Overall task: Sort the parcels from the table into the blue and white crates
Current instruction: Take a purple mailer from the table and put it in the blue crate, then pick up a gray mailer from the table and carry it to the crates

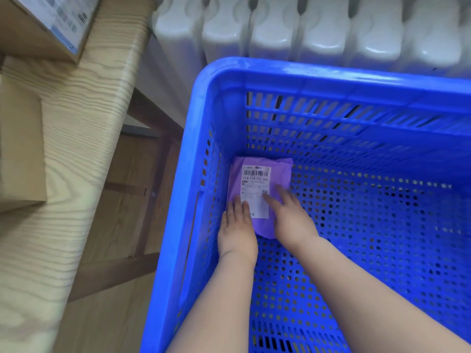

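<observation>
Two bare forearms rise from the bottom edge of the frame and reach down into a large blue perforated plastic crate (305, 75), which fills the centre and right of the view. The left hand (238, 229) lies flat, fingers straight, on the near left corner of a small purple plastic mailer parcel (280, 171). Its fingertips just reach the lower edge of the parcel's white printed shipping label (256, 184). The right hand (289, 216) lies just beside it on the parcel's near right part, with its fingers stretched out and slanting up and left over the label's lower right corner. Neither hand curls round the parcel; both rest on top of it, flat and relaxed.

The parcel lies label-up on the crate's holed floor, in the far left corner, close to the left wall and just short of the far wall. Its upper half shows uncovered above the fingertips, and its lower half sits under the two hands.

Along the left side of the frame runs a pale wood-grain table top (71, 149). On it a plain brown cardboard box (20, 149) sits at the left edge, and a second cardboard box with a white label (51, 24) sits in the upper left corner, both blurred. Between the table's edge and the crate a brown wooden underframe (122, 271) shows. Across the top of the frame, beyond the crate's far rim, stands a white ribbed radiator (318, 29).
</observation>
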Demonstrator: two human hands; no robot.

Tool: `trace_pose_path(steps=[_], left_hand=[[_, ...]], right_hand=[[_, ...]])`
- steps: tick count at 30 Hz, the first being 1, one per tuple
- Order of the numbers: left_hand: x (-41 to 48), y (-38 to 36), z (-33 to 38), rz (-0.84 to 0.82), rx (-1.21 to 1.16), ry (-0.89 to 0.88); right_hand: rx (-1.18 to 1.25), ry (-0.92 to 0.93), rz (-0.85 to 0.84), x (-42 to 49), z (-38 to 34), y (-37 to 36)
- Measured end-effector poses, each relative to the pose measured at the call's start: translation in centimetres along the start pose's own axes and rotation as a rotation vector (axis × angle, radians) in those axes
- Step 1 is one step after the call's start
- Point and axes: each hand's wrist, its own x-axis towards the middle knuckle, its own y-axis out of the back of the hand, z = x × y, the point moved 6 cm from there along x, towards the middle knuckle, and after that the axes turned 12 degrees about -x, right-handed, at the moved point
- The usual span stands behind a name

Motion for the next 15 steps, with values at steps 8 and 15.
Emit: trace_pose_path(steps=[8, 15], left_hand=[[-4.9, 5.2, 2.5, 0.079, 0.020, -0.105], [-12.7, 13.6, 5.4, 0.144, -0.057, -0.277]], right_hand=[[0.063, -0.148, 0.085, -5.7, 0.2, 5.9], [0.087, -0.215, 0.154, -11.9, 1.0, 14.2]])
